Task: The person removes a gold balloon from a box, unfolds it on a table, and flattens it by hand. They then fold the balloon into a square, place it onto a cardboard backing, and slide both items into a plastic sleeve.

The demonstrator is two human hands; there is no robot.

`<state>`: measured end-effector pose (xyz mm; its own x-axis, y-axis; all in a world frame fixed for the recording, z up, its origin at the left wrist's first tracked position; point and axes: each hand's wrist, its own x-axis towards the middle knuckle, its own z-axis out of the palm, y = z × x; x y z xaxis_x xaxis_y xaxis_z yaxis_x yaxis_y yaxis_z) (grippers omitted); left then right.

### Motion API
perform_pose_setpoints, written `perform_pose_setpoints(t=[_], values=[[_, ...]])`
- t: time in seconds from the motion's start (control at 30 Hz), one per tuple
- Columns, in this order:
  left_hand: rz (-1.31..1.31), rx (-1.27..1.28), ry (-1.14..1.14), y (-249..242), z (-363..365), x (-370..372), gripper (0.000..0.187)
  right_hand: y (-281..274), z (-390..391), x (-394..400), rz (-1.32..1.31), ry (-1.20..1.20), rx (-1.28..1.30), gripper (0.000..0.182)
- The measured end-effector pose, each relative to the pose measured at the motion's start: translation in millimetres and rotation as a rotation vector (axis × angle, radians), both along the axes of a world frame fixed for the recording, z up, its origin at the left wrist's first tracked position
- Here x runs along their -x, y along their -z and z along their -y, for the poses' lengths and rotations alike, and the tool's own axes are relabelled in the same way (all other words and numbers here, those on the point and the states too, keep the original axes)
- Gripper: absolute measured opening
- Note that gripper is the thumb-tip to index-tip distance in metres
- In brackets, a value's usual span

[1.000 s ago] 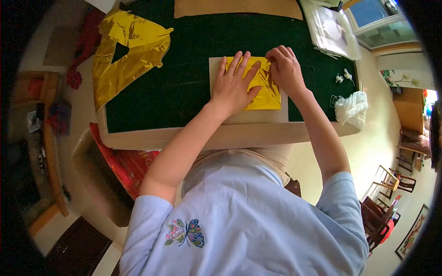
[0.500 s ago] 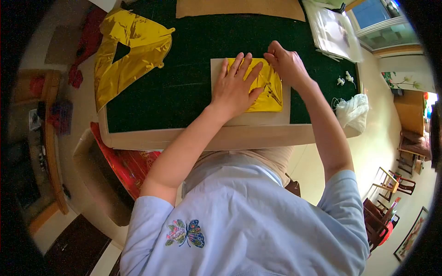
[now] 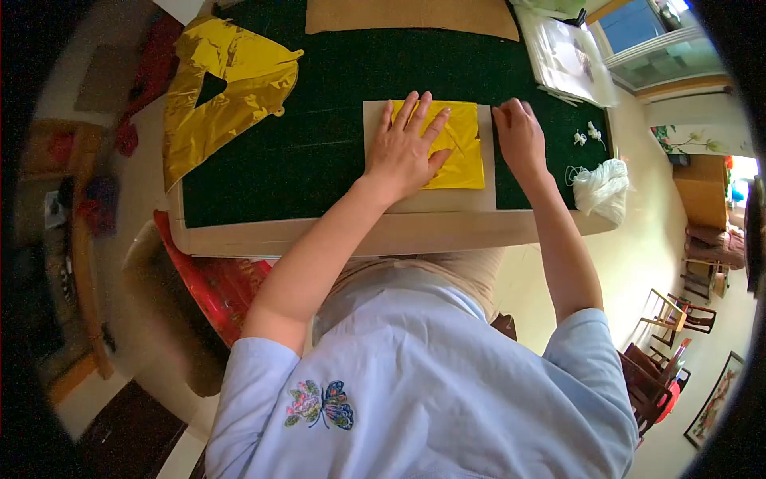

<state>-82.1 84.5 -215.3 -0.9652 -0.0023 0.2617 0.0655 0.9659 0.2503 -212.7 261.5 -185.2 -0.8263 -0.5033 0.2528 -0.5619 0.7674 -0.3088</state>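
Observation:
A folded sheet of shiny gold foil [image 3: 463, 156] lies on a beige card [image 3: 487, 152] on the green table top. My left hand [image 3: 403, 148] rests flat on the foil's left part with its fingers spread. Just right of the card is my right hand [image 3: 520, 137], its fingers curled together; whether anything is between the fingertips is too small to tell. White string in a bundle [image 3: 602, 191] and small white knotted pieces [image 3: 589, 136] lie right of my right hand.
A larger gold foil piece [image 3: 227, 88] with a hole lies at the table's left. Brown cardboard [image 3: 411, 17] is at the back, and clear plastic bags [image 3: 565, 56] are at the back right. The table's near edge [image 3: 351, 238] runs in front of my body.
My right hand has moved right and down, off the foil's upper right corner. The foil's right part now looks flatter. My left hand stays on the foil.

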Motion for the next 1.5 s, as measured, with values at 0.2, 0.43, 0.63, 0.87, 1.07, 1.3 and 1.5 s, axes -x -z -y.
perform_pose_setpoints(t=[0.2, 0.43, 0.63, 0.87, 1.07, 1.3, 1.5], values=[[0.000, -0.031, 0.003, -1, 1, 0, 0.061, -14, -17, -35, 0.437, 0.075, 0.088, 0.022], [-0.005, -0.052, -0.009, -2, 2, 1, 0.062, -3, -34, -3, 0.918, 0.139, 0.395, 0.021], [-0.014, -0.058, -0.008, 2, 3, 2, 0.062, -48, -135, 30, 0.939, 0.262, 0.375, 0.023], [0.011, -0.036, -0.007, 0, 2, 1, 0.063, -46, -199, 87, 0.362, 0.278, 0.736, 0.023], [-0.014, -0.061, 0.007, -3, 4, 0, 0.062, 18, -55, 68, 0.389, 0.190, 0.609, 0.016], [-0.034, -0.030, 0.005, -2, 5, -4, 0.061, 2, -14, 38, 0.778, -0.039, 0.396, 0.013], [-0.040, -0.007, -0.041, -2, 4, 3, 0.060, 7, -5, 21, 0.531, 0.077, 0.315, 0.018]])
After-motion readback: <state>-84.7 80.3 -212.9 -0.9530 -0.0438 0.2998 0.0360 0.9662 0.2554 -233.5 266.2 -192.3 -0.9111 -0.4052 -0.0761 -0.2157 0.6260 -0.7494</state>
